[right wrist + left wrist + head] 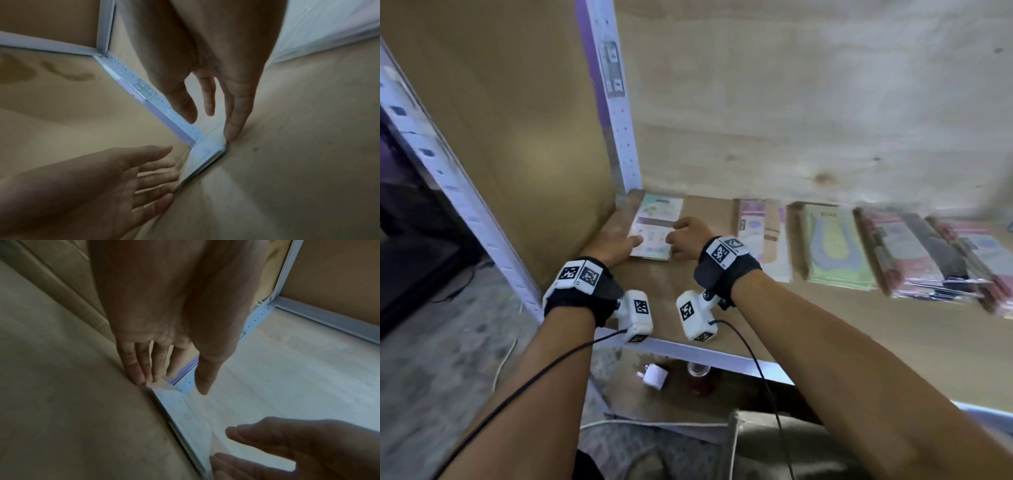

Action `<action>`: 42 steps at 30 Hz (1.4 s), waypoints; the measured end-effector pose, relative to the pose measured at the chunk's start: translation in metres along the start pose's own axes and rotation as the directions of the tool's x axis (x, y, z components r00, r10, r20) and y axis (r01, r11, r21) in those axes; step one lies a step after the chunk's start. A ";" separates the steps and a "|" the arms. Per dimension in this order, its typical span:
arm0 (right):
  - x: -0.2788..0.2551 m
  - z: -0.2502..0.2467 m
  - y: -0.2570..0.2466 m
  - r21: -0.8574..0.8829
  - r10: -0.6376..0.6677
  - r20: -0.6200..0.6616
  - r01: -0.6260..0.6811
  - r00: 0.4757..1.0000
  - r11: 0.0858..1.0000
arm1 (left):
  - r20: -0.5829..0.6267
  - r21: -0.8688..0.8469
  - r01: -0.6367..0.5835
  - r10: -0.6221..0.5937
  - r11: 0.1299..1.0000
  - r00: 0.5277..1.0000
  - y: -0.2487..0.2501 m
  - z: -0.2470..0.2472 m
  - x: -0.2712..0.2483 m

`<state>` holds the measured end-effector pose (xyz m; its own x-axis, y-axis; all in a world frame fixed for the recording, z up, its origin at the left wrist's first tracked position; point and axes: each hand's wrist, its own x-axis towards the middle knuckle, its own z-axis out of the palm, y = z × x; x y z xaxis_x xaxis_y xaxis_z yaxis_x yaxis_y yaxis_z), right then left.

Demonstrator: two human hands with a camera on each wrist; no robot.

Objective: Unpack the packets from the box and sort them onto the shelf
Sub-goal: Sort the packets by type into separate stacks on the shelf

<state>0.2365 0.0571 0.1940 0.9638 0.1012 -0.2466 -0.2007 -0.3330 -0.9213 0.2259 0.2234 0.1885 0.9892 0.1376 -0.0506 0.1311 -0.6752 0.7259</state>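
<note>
1. Head view shows the pale packet stack (pixel 655 228) lying flat on the shelf (pixel 705 301), in the far left corner beside the white post (pixel 619 113).
2. Four more piles of packets (pixel 893 253) lie in a row to the right, so I think a lot of the sorting is done.
3. I cannot see the box, so I cannot tell how many packets are left to unpack.
4. My left hand (pixel 616 245) is spread out, fingers straight, with the fingertips (pixel 137 376) touching the stack's left edge.
5. My right hand (pixel 685 238) has loose, mostly straight fingers (pixel 234 129) resting on the right edge. Neither hand grips anything; I seem to be squaring up the stack.
</note>
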 end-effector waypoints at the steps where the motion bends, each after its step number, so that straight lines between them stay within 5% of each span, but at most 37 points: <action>1: 0.003 0.003 0.000 -0.001 0.014 -0.018 -0.014 1.000 1.000 | 0.009 -0.032 0.036 -0.036 0.999 0.999 -0.004 -0.001 -0.001; 9: -0.004 -0.014 0.007 -0.018 0.046 -0.028 -0.046 0.999 0.999 | 0.235 -0.254 0.249 -0.190 0.935 0.953 -0.007 -0.006 -0.015; 12: -0.019 -0.024 0.006 0.051 -0.029 -0.026 0.031 0.999 0.998 | 0.246 -0.345 0.262 -0.183 0.901 0.952 0.005 -0.011 -0.022; 16: -0.047 -0.042 -0.008 -0.067 -0.240 -0.007 0.239 0.971 0.969 | 0.181 -0.600 0.185 -0.093 0.778 0.979 0.028 -0.016 -0.033; 22: -0.095 -0.068 -0.022 -0.412 -0.539 0.071 0.517 0.839 0.750 | 0.239 -0.880 0.215 0.003 0.424 0.971 0.071 -0.024 -0.047; 27: -0.122 -0.107 -0.008 -0.605 -0.591 0.103 0.522 0.800 0.601 | 0.132 -0.861 0.143 -0.057 0.488 0.990 0.097 -0.002 -0.059; 31: -0.139 -0.152 0.018 -0.513 -0.498 -0.119 0.377 0.859 0.771 | 0.192 -0.870 0.144 0.055 0.471 0.980 0.108 0.017 -0.066; 34: -0.149 -0.183 0.037 -0.158 -0.299 -0.158 0.275 0.941 0.948 | 0.303 -0.888 0.224 0.144 0.402 0.942 0.118 0.038 -0.073; 38: -0.161 -0.210 0.063 0.130 -0.248 -0.051 0.253 0.967 0.959 | 0.394 -0.852 0.285 0.182 0.439 0.901 0.127 0.062 -0.074; 42: -0.166 -0.234 0.089 0.085 -0.272 0.004 0.270 0.962 0.959 | 0.251 -0.855 0.164 0.117 0.492 0.961 0.123 0.068 -0.062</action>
<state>0.0995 -0.2090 0.2232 0.9814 0.1915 0.0119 0.0533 -0.2127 -0.9757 0.1853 0.0828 0.2341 0.9823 -0.1284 -0.1362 0.1702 0.3101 0.9353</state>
